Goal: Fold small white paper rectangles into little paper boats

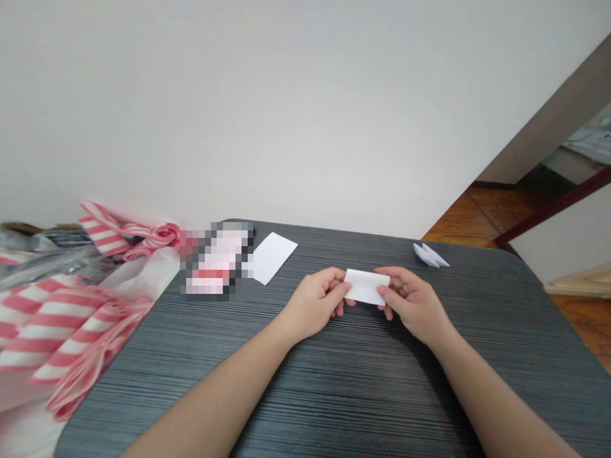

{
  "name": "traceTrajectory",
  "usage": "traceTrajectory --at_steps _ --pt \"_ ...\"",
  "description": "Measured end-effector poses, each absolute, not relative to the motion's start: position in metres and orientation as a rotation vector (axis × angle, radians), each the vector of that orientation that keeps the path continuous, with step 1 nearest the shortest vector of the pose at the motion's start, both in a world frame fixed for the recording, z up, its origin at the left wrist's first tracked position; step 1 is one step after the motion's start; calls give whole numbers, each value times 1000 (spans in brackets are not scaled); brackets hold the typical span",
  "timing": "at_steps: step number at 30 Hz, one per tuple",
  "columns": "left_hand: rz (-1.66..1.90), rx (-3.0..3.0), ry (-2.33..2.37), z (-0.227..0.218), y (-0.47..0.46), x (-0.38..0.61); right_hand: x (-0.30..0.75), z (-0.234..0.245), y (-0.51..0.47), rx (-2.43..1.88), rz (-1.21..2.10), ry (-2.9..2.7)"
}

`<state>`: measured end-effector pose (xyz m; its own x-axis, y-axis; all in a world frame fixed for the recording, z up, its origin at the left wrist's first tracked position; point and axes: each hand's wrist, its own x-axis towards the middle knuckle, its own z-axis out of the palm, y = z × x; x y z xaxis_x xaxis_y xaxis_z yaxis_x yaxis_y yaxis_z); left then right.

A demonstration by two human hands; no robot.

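A small white sheet of paper [366,287], with its far edge bent over, is held just above the dark table between both hands. At its left end my left hand [319,302] pinches it, thumb on top and fingers beneath. My right hand [411,300] grips the right end in the same way. To the left lies a flat white piece of paper [274,257]. Farther back on the right sits a folded white paper shape [430,255] with pointed ends.
The dark wood-grain table [334,394] stands against a pale wall [305,114]. A blurred-out flat object [217,261] lies at its back left. Red-and-white striped cloth bundles [71,318] are heaped beyond the left edge. Wooden floor [458,216] shows at the right.
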<state>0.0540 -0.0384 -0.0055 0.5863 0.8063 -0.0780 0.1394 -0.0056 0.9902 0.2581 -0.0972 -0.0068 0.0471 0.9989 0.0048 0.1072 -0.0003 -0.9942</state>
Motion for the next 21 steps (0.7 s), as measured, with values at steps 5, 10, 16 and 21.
traceTrajectory --at_steps 5,10,16,21 --pt "656 1490 862 -4 -39 55 258 -4 -98 -1346 1128 -1250" --pt "702 1475 897 -4 -39 55 259 1 -100 -1485 1219 -1318" --pt "704 1473 911 -3 -39 56 262 -2 -100 -1564 1220 -1381" --pt "709 1464 902 -2 -39 56 263 -3 -99 -1566 1235 -1391"
